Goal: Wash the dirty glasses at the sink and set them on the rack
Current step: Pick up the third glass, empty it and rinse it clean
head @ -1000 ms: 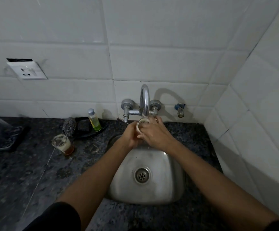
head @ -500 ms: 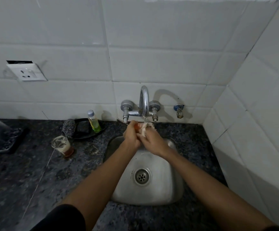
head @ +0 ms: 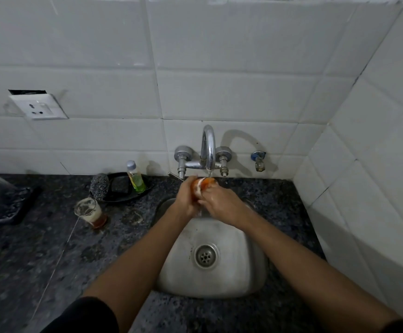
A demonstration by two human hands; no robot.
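Rinsing under the tap (head: 208,150), I'd keep my left hand (head: 188,197) and right hand (head: 220,203) clamped on the glass (head: 205,185), turning it slowly over the sink (head: 248,275).

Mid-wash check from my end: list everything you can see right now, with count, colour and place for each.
glass in hand: one, orange-tinted, soapy, under the tap stream.
dirty glass: one, clear with brown dregs, on the counter left of the sink.
sink: one, steel, centre.
tap: one, chrome, on the wall, water running.
small valve: one, blue-topped, right of the tap.
soap bottle: one, yellow-green, on the black tray.
black tray: one, behind the dirty glass.
scrubber: one, grey, on the tray's left edge.
wall socket: one, white, left wall.
counter: dark speckled stone.
left hand: grips the glass.
right hand: on the glass.
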